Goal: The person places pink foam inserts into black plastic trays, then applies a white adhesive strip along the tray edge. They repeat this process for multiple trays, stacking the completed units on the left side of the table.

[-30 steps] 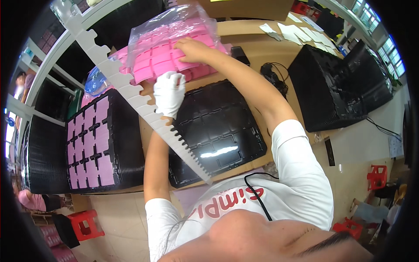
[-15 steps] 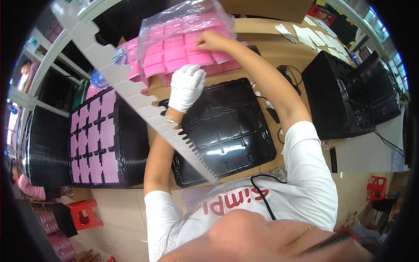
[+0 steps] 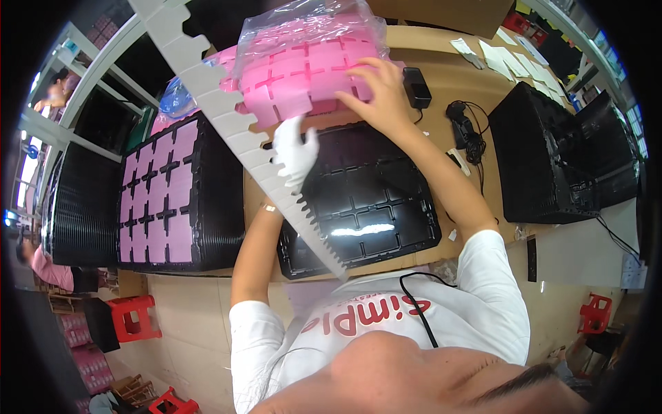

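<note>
My left hand (image 3: 295, 153), in a white glove, is up beside the near edge of a stack of pink sheets (image 3: 307, 74). Its thumb stands apart from the fingers. The fingertips are close to a blurred pink piece (image 3: 291, 105) at the stack's near left corner; whether they touch it is unclear. My bare right hand (image 3: 380, 96) is over the stack's right side, fingers spread, holding nothing visible. Clear plastic film (image 3: 303, 34) covers the far part of the stack. Below both hands lies a shiny black moulded tray (image 3: 393, 196) with cross-shaped ridges.
A pale notched strip (image 3: 227, 117) crosses the view diagonally, covering part of my left wrist. To the left stand stacked black trays (image 3: 219, 200) with pink pieces on top; more black trays (image 3: 531, 159) stand right. A power adapter (image 3: 416, 87), cables (image 3: 472, 141) and white papers (image 3: 507, 62) lie on the table.
My right hand has shifted right and spread its fingers. My left hand has gone from a closed fist to a looser shape with the thumb apart. The pink sheets now show cross-shaped slots.
</note>
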Motion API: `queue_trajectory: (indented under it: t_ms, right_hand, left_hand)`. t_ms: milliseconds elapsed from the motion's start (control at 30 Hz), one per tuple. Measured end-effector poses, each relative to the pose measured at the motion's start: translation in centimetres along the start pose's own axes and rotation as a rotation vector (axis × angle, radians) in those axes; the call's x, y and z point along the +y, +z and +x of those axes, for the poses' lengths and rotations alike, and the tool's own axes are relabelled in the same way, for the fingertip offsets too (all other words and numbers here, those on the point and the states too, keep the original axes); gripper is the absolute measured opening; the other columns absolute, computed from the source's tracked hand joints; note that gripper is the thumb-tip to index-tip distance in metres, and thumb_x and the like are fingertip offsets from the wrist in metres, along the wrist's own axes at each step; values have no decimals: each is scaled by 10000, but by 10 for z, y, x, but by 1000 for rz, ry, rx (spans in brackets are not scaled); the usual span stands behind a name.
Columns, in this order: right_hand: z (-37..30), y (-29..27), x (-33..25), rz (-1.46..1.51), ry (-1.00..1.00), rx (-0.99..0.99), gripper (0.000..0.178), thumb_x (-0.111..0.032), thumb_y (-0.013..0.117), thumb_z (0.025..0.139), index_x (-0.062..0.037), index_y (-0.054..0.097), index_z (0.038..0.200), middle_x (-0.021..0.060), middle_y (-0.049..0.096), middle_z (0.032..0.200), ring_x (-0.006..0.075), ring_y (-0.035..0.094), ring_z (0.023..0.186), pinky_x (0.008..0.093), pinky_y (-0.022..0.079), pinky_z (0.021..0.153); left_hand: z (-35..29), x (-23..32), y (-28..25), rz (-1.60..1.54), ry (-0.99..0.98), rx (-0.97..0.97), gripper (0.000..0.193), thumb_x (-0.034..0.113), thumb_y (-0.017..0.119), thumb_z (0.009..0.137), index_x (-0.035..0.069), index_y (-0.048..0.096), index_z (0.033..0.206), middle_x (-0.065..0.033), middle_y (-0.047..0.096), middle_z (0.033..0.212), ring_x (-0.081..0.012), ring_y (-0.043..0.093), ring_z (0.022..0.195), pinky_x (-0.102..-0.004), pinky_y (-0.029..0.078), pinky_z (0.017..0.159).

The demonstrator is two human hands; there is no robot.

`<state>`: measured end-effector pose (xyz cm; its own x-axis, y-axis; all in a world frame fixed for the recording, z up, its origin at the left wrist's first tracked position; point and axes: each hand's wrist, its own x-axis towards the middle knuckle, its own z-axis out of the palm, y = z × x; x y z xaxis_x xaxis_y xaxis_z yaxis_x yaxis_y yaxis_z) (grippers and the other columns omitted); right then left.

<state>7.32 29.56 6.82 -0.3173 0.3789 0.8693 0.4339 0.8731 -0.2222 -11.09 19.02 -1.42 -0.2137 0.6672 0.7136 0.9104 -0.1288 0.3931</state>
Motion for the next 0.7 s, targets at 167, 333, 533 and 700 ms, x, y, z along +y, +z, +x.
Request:
queue_trajectory:
  t_ms: [167,333,533,700]
  right_hand:
    - [-64,0,66,644,1036,-105,743,-408,780,772,2,445,1293,193,482,1255,278,517,1098,412,453,919]
    - [-85,0,50,1143,1252,-263,289,-218,737,830,-40,625,1028,61,634,991,147,602,876,276,503,771]
    - [-117,-71,20,761,1145,-349,193,-165,710,840,-28,668,969,5,653,822,78,593,716,193,464,676]
    - [-191,-122,-11,713,1079,-312,261,-94,733,810,6,630,1028,21,675,851,66,595,731,208,453,656]
  left_hand:
    - [-14,-19,-62,-1583,-1110,141,490,336,452,990,5,380,1345,-256,405,1401,-401,457,1258,-495,376,1076]
    - [12,-73,-44,-1505,-942,130,638,467,606,896,-17,492,1296,-123,572,1241,-270,550,1130,-366,441,991]
    - [-37,-20,-103,-927,-1015,-194,228,168,641,911,4,642,1069,-46,670,968,-117,636,818,-227,505,707]
    - [-109,17,-130,-561,-977,-307,326,273,741,856,-30,669,952,-18,659,827,-53,558,740,-207,459,694]
